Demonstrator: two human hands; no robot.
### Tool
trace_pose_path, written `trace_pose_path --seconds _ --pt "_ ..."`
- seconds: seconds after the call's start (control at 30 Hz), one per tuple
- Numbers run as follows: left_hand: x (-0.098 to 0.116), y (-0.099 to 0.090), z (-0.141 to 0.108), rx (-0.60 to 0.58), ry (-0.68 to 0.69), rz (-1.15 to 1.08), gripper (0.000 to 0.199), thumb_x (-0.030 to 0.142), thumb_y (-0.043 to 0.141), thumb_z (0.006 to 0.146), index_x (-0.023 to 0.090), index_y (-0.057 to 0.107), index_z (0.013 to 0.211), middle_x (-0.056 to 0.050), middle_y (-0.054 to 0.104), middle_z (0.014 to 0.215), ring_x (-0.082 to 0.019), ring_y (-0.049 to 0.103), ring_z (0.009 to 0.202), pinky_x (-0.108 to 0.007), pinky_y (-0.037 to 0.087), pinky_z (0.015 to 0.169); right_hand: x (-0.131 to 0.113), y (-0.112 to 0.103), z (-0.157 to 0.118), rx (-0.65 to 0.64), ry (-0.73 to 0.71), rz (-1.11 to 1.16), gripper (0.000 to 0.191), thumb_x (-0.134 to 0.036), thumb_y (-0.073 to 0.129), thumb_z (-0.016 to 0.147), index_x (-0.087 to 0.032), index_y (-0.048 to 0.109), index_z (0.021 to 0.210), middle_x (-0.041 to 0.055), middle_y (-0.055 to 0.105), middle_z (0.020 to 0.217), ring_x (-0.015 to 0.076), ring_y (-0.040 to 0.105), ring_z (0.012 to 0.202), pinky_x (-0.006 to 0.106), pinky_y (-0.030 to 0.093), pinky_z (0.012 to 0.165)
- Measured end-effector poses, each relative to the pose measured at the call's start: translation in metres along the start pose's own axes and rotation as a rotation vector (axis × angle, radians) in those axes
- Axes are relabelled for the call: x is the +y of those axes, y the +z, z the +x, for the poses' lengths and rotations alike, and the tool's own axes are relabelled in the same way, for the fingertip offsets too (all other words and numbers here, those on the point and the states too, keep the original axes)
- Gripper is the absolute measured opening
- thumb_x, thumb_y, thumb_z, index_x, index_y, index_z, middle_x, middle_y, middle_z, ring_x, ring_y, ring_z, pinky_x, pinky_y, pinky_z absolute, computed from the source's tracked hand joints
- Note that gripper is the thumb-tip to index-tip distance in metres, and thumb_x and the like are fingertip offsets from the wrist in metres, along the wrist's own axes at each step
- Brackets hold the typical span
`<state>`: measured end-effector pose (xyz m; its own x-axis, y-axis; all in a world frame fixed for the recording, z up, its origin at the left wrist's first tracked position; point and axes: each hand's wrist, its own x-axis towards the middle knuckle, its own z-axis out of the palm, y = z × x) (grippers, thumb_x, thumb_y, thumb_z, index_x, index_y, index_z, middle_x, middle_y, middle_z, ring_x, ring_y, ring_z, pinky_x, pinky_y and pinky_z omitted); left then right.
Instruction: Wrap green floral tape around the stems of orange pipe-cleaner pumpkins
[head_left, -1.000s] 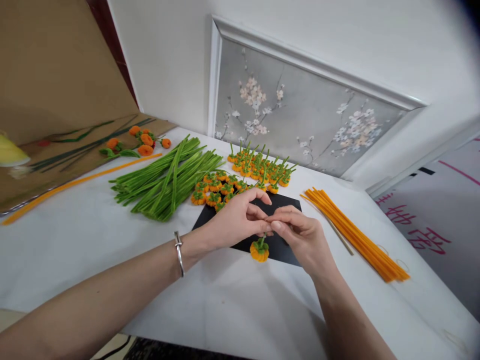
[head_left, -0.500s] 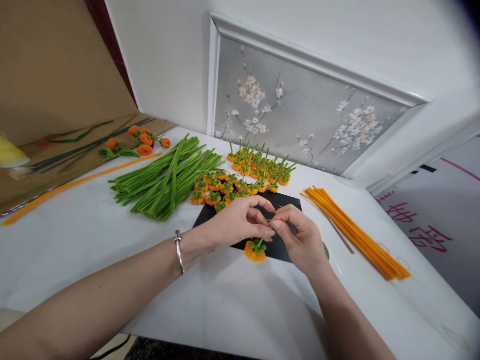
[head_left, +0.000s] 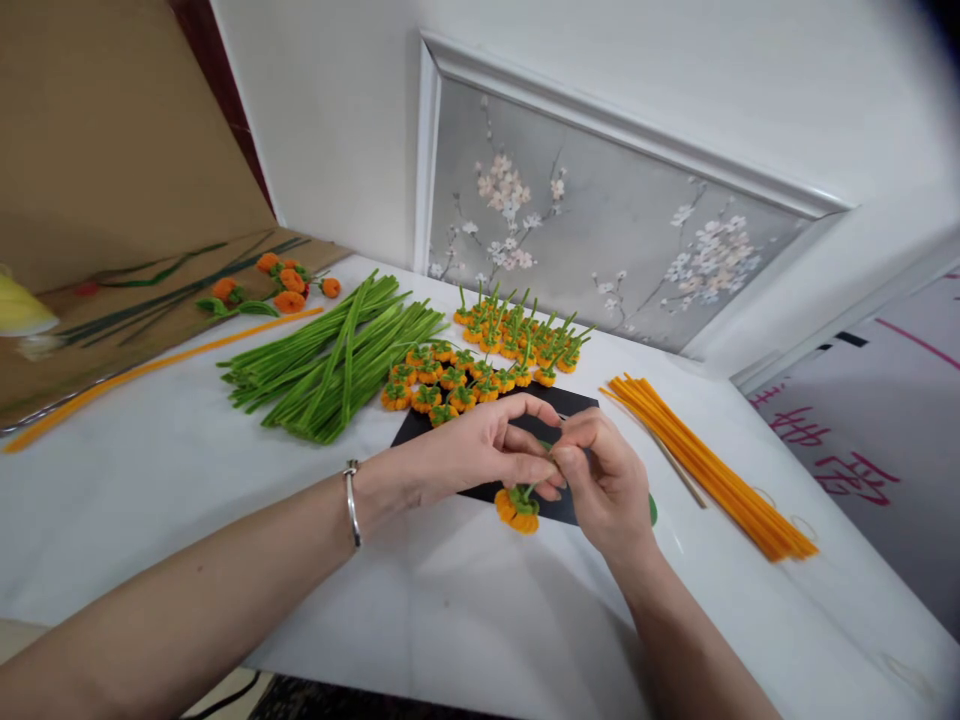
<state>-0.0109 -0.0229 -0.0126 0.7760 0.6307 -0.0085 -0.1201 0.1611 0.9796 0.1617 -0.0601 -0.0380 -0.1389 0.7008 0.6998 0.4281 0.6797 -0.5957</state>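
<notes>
A small orange pipe-cleaner flower with green leaves at its base hangs tilted under my hands. Its green stem runs up between my fingers. My right hand pinches the stem's upper end between thumb and forefinger. Around the stem lower down, the thumb and curled fingers of my left hand close in, partly hiding it. Beneath both hands lies a black mat. Several finished orange flowers with green tops stand on and behind the mat, many with stems pointing up.
A pile of green pipe cleaners lies to the left, and a bundle of orange pipe cleaners to the right. One long orange strip runs along cardboard that holds orange blooms. A white wall panel borders the table's back.
Both hands have shifted slightly right and down. The flower has moved with them and tipped, showing more of its ridged side.
</notes>
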Motion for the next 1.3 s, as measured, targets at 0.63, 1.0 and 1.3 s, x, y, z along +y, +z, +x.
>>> trace_pose_path --seconds 0.63,1.0,1.3 --pt "-0.002 -0.004 -0.003 -0.096 -0.070 0.023 0.045 0.019 0.067 0.079 0.019 0.050 0.121 -0.004 0.072 0.077 -0.012 0.065 0.065 -0.019 0.037 0.050 0.001 -0.005 0.005 -0.079 -0.052 0.127 0.017 -0.021 0.057 0.087 -0.022 0.056 0.070 0.0000 0.051 0.068 0.0171 0.051 0.074 0.034 0.043 0.069" --pt "-0.007 -0.010 0.000 -0.061 -0.070 -0.086 0.074 0.023 0.072 0.076 0.019 0.033 0.139 -0.007 0.074 0.081 -0.018 0.070 0.074 -0.028 0.051 0.068 0.010 -0.021 0.006 -0.163 0.202 0.237 0.020 -0.031 0.050 0.092 -0.024 0.065 0.102 0.0009 0.057 0.082 0.0143 0.056 0.076 0.028 0.046 0.068" --pt "-0.003 -0.007 -0.002 -0.096 -0.071 -0.024 0.060 0.022 0.064 0.082 0.021 0.038 0.136 -0.007 0.074 0.085 -0.016 0.069 0.072 -0.022 0.045 0.055 0.008 -0.016 0.005 -0.180 0.183 0.257 0.012 -0.025 0.059 0.087 -0.021 0.067 0.079 0.0024 0.060 0.078 0.0157 0.057 0.075 0.029 0.045 0.065"
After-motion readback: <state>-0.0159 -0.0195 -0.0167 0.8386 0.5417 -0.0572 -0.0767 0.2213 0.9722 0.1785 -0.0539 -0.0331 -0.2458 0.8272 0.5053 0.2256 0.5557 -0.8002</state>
